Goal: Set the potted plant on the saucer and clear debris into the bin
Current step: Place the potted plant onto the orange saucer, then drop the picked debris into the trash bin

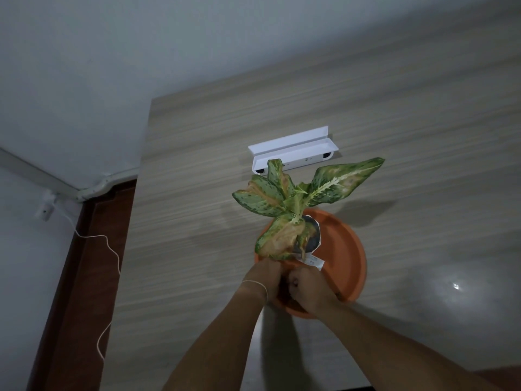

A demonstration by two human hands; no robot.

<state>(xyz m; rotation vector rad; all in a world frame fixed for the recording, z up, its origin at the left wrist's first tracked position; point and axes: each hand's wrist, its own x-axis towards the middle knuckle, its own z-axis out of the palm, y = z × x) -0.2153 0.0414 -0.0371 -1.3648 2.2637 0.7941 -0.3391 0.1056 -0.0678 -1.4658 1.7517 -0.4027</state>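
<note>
A potted plant (293,204) with spotted green and yellowing leaves stands over a round orange saucer (344,249) on the wooden table. Its small pot (311,235) shows only in part under the leaves, with a white tag (315,262) at its near side. My left hand (266,273) and my right hand (306,287) are side by side at the saucer's near edge, right below the pot. Both have curled fingers closed low on the plant or pot; the leaves hide exactly what they grip.
A white plastic tray-like holder (293,153) lies on the table (197,221) just behind the plant. The table's left edge drops to a dark brown floor (81,277), where a thin white cable (110,277) trails from the wall.
</note>
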